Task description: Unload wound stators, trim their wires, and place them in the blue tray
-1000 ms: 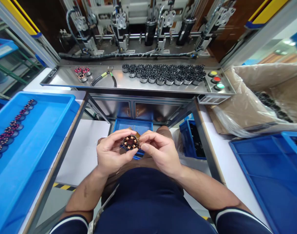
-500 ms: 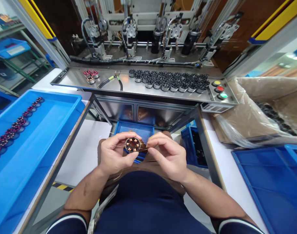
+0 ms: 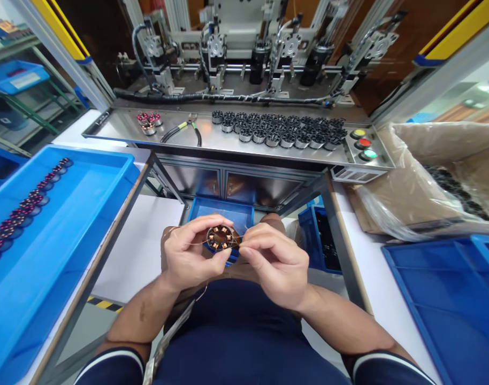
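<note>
Between the thumb and fingers of my left hand (image 3: 194, 251) is a round motor stator (image 3: 220, 238), black-rimmed with copper windings facing up. Thin copper wires trail from it on both sides, one hanging below my left hand. My right hand (image 3: 274, 259) is closed in a pinch just right of the stator, its thumb and fingertips on a copper wire (image 3: 237, 238) that runs from the stator's edge. Both hands are over my lap, in front of the machine.
Several black stator cores (image 3: 272, 140) stand in rows on the metal ledge (image 3: 220, 145), near cutting pliers (image 3: 192, 118), red-wound stators (image 3: 149, 128) and push buttons (image 3: 363, 143). A blue tray (image 3: 88, 198) with wound stators lies left. A plastic-lined carton (image 3: 413, 160) and blue bin (image 3: 441, 299) stand right.
The thumb and fingertips of my right hand have closed together on the wire near the stator. The stator has shifted slightly right in my left hand, which keeps its hold.
</note>
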The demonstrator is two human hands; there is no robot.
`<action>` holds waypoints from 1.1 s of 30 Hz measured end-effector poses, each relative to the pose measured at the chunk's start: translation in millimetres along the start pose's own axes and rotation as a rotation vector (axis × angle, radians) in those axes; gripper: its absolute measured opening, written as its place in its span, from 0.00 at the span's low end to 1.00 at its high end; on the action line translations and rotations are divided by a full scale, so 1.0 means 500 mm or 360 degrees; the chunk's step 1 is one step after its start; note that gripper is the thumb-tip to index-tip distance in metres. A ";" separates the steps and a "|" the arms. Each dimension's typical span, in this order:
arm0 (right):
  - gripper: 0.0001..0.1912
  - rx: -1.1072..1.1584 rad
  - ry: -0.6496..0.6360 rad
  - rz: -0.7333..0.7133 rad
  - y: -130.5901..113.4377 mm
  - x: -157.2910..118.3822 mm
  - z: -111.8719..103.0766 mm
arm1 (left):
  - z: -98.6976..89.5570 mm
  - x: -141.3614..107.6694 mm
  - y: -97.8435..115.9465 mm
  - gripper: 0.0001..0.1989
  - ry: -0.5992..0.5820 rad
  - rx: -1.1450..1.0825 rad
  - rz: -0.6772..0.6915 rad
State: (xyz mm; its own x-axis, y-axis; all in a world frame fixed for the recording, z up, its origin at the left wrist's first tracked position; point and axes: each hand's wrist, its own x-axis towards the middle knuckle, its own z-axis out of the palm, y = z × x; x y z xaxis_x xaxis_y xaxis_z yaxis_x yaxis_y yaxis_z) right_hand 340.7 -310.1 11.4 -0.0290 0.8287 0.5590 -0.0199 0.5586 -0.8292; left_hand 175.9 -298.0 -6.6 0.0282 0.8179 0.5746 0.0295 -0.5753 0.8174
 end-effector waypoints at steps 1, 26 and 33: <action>0.09 0.0008 0.0005 0.0000 -0.002 -0.003 0.002 | 0.002 -0.001 -0.001 0.23 0.0036 0.0062 0.0065; 0.04 -0.0230 -0.0471 -0.0814 0.020 0.071 -0.048 | 0.018 0.016 0.027 0.16 -0.0296 -0.0998 -0.0986; 0.04 -0.0734 -0.0012 -0.0984 0.012 0.015 -0.044 | 0.036 0.019 0.036 0.20 -0.0137 -0.0805 -0.0547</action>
State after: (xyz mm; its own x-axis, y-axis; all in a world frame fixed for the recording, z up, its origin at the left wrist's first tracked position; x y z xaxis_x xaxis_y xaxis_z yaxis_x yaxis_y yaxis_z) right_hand 362.3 -299.8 10.8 -0.1552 0.3615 0.9194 0.3835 0.8797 -0.2812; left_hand 194.5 -300.7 12.9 0.1821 0.9405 0.2868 -0.4258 -0.1875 0.8852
